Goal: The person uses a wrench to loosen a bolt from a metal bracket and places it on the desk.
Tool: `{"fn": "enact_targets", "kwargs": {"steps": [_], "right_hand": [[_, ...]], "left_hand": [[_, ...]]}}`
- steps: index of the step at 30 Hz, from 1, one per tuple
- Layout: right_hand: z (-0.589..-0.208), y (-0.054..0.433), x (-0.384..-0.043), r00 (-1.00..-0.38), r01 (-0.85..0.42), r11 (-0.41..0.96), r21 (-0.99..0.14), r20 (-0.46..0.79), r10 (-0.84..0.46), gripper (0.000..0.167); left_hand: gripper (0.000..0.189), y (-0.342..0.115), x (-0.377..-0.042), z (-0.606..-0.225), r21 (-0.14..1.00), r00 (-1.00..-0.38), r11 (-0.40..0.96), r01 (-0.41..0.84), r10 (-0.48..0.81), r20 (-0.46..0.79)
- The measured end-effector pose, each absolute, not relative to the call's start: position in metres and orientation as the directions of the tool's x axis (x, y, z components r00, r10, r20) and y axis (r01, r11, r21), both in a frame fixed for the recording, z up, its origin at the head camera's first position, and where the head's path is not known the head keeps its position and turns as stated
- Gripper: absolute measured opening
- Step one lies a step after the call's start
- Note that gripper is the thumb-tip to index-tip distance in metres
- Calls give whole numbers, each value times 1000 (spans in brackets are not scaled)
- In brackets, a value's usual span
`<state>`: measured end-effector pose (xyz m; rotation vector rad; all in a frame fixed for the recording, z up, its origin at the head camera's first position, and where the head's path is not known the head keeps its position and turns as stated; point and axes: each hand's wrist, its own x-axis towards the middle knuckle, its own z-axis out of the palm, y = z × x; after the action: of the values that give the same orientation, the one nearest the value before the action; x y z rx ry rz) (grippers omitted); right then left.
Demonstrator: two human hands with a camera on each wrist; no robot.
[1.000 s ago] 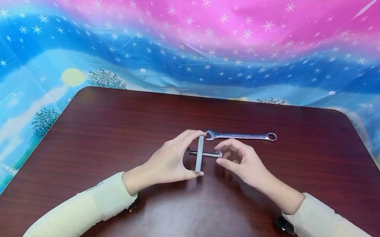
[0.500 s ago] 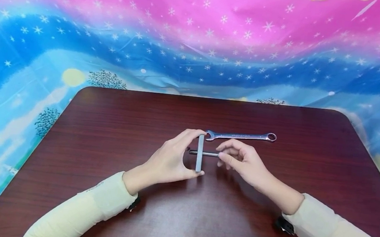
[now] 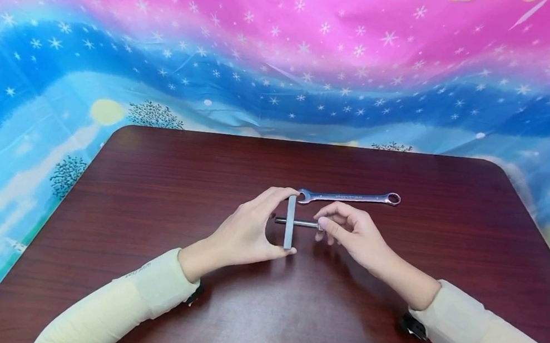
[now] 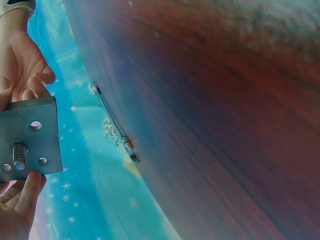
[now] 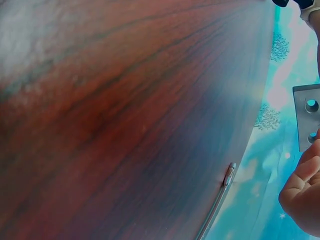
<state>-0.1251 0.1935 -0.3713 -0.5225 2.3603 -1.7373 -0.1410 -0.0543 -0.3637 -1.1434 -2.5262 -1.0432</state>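
Metal plate [image 3: 291, 209] stood on edge above the wooden table [image 3: 178, 183] in the head view, held by the left hand [image 3: 243, 230], its thumb and fingers spread to pinch two opposite edges. A bolt [image 3: 306, 224] passed straight through the plate, its long part reaching out on the right hand's side. The right hand [image 3: 360, 239] pinched that outer end between thumb and fingertips, the fingers bent. The step in hand looked like turning the bolt in the plate; the next move seemed to call for a steady plate and a small twist of the fingertips. A wrench [image 3: 353, 197] lay behind, touched by neither hand as far as I could tell.

The left wrist view showed the bolt's threaded tip jutting from the plate's face, with three holes [image 4: 35, 126] around it, nothing in them.

The right wrist view caught only part of the plate, two holes in it, and curled fingers below; the bolt did not show. No container appeared in any view; the plate's bore was the nearest to one, and the bolt filled it.
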Motion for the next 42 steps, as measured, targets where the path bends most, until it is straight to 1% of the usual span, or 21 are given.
{"fn": "enact_targets", "kwargs": {"steps": [4,8,10,13,16,19,23,25,28,30,36,42], "right_hand": [[-373,193,-125,-923,-219,265,-939,111,-369,16],[-375,193,-126,-916,-267,289,-919,149,-372,25],[-375,193,-126,-918,-256,299,-919,134,-372,25],[-375,194,-126,-923,-196,289,-937,77,-376,20],[-375,194,-126,-923,-155,273,-950,41,-382,20],[-375,193,-127,-924,-160,273,-949,47,-379,21],[-376,193,-127,-926,-197,265,-944,90,-366,15],[-376,193,-127,-926,-224,276,-935,116,-358,17],[-375,193,-126,-925,-254,304,-918,138,-354,25],[-374,193,-126,-926,-240,309,-920,121,-359,26],[-373,194,-126,-929,-155,273,-949,46,-367,19],[-372,193,-125,-932,-166,273,-948,60,-359,18]], "left_hand": [[89,-55,-141,-365,530,-685,451,718,589,428],[89,-56,-143,-366,539,-687,444,716,588,428],[88,-56,-143,-367,543,-688,442,714,588,427],[88,-55,-142,-367,545,-690,444,711,587,422],[89,-55,-141,-367,547,-696,451,705,586,415],[89,-55,-141,-367,544,-697,455,705,586,414],[90,-55,-141,-367,539,-691,451,711,590,418],[89,-56,-142,-366,541,-691,449,711,588,420],[88,-57,-142,-365,547,-692,444,709,586,421],[88,-57,-143,-364,549,-693,444,708,585,421],[89,-56,-142,-364,537,-691,453,712,588,421],[90,-54,-141,-364,532,-688,453,715,591,422]]}}
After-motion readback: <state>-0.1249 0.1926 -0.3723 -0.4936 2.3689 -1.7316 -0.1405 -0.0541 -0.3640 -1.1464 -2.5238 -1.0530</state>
